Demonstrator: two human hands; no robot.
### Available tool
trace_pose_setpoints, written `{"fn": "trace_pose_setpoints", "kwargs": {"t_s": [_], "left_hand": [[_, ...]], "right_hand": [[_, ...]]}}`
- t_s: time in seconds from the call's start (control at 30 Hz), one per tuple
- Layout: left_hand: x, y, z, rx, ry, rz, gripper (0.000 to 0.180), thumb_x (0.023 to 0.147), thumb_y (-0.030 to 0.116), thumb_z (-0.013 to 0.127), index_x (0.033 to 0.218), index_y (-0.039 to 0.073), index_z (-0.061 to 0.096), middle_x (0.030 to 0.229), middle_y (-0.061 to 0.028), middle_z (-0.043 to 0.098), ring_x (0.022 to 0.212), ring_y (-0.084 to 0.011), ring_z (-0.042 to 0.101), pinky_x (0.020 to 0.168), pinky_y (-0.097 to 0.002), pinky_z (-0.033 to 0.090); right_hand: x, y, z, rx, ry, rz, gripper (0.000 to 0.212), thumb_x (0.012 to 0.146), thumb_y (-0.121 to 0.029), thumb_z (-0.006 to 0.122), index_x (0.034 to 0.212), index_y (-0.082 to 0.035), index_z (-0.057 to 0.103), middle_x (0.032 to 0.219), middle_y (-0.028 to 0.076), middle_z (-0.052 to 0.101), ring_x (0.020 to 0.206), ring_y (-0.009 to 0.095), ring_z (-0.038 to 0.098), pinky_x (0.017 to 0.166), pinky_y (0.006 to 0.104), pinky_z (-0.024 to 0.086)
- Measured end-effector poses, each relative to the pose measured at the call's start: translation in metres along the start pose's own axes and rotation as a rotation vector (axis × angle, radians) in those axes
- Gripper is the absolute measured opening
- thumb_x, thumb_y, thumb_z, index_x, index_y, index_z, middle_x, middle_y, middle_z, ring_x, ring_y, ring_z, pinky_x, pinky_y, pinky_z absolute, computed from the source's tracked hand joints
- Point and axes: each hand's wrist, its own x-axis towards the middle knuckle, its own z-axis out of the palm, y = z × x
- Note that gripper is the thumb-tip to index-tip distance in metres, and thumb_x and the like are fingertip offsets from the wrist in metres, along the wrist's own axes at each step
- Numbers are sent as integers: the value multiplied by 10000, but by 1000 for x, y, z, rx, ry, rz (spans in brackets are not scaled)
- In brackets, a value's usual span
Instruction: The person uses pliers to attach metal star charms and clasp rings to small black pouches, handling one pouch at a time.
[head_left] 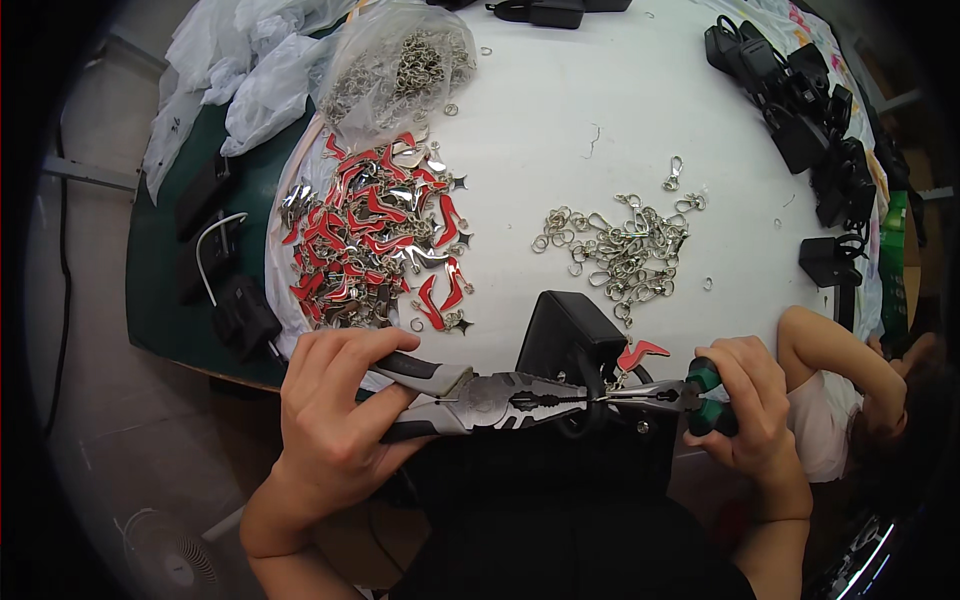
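My left hand (335,420) grips large grey-and-black pliers (480,398) whose jaws point right. My right hand (750,405) holds smaller green-handled pliers (668,394) pointing left. The two jaw tips meet over a black box (570,330), pinching a small metal ring from which a red high-heel shoe charm (640,353) hangs. A heap of red and silver shoe charms (375,245) lies on the white table (560,130) to the upper left. A pile of silver clasps and rings (620,250) lies just beyond the box.
A clear bag of metal rings (400,65) sits at the back left beside crumpled plastic bags (235,70). Black boxes (800,110) line the right edge. Another person's arm (835,350) rests at the right. A fan (170,555) stands on the floor lower left.
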Motion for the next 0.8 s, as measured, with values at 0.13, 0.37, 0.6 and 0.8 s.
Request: {"fn": "trace_pose_setpoints", "kwargs": {"t_s": [0.13, 0.37, 0.6, 0.8], "left_hand": [[0, 0, -2, 28, 4, 8, 369, 444, 175, 822, 709, 16, 620, 1093, -109, 636, 925, -307, 597, 742, -426, 442], [1, 0, -8, 96, -25, 54, 392, 401, 169, 794, 701, 5, 601, 1058, -120, 607, 892, -307, 595, 731, -442, 434], [2, -6, -6, 128, 0, 154, 445, 348, 204, 764, 695, -5, 579, 1051, -151, 589, 854, -315, 580, 715, -465, 428], [2, -6, -5, 186, 18, 166, 458, 339, 208, 757, 703, -7, 583, 1076, -157, 592, 870, -322, 580, 720, -475, 427]], "right_hand": [[2, -1, -1, -9, -7, -2, 690, 736, -449, 775, 1122, 95, 597, 948, 174, 606, 760, 316, 600, 659, 409, 487], [5, -3, -4, -111, -37, -27, 693, 704, -429, 793, 1123, 88, 600, 979, 172, 604, 774, 318, 591, 674, 413, 489], [1, -12, -3, 18, -78, 67, 682, 716, -370, 807, 1166, 86, 574, 993, 181, 606, 791, 323, 598, 691, 411, 492], [-2, -18, 0, 83, -106, 155, 659, 738, -355, 802, 1172, 84, 571, 995, 175, 618, 795, 318, 599, 698, 402, 492]]}}
